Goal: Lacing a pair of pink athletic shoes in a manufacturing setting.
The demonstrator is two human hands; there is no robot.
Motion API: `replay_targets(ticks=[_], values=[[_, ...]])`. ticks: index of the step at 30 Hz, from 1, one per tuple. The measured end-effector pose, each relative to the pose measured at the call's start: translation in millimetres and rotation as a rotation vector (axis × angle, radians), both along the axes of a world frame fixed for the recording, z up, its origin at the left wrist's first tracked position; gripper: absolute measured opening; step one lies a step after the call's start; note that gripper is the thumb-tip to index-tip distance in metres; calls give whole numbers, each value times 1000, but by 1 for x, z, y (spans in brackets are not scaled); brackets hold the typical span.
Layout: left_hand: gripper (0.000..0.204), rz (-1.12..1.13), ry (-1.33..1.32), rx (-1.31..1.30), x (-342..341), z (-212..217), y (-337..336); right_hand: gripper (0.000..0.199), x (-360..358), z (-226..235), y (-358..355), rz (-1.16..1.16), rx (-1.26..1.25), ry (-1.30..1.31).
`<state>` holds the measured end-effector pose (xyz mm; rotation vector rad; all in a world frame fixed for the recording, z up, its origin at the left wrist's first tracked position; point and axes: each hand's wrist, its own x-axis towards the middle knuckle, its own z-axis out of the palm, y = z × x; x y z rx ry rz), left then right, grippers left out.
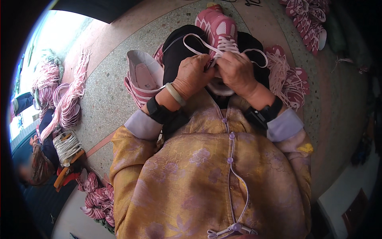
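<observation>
A pink sneaker (pixel 223 32) with a white mesh toe rests between my dark-clad knees, its toe pointing away from me. My left hand (pixel 193 75) is closed, with thumb and fingers pinching the white shoelace (pixel 190 37) near the shoe's opening. A loop of that lace arcs out to the left. Just beside it, my right hand (pixel 238 74) is closed at the upper eyelets; another lace loop sticks out to its right. My fingers cover the top of the lacing. Part of a second pink shoe (pixel 203 19) shows behind the sneaker.
Pale-lined pink shoes (pixel 142 73) stand left of my leg. Pink shoe uppers (pixel 292 81) with laces lie to the right, and another pile (pixel 308 26) farther off. At left are pink lace bundles (pixel 73 93), a wooden-framed cord spool (pixel 67 147) and more pink uppers (pixel 97 197).
</observation>
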<state>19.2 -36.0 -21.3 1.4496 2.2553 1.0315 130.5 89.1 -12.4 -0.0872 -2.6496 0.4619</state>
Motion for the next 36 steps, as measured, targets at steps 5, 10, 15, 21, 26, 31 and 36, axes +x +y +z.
replay_targets(ticks=[5,10,15,21,26,31,36], values=[[20,-65,-178,28,-6,4,4,6,-7,-5,-2,-46,31,-71],[22,-78,-170,-7,-6,3,4,9,17,10,4,-27,146,-156],[25,-128,-157,-34,-10,4,1,10,100,25,37,-135,27,-227],[21,-92,-81,44,-15,12,10,7,107,24,39,-80,-301,-195],[26,-122,128,86,-29,8,29,17,52,-4,60,-118,-238,53],[41,-101,142,-67,-26,4,44,31,29,-31,74,-230,-61,44],[26,-373,414,226,7,21,52,25,39,-15,69,-107,-195,108]])
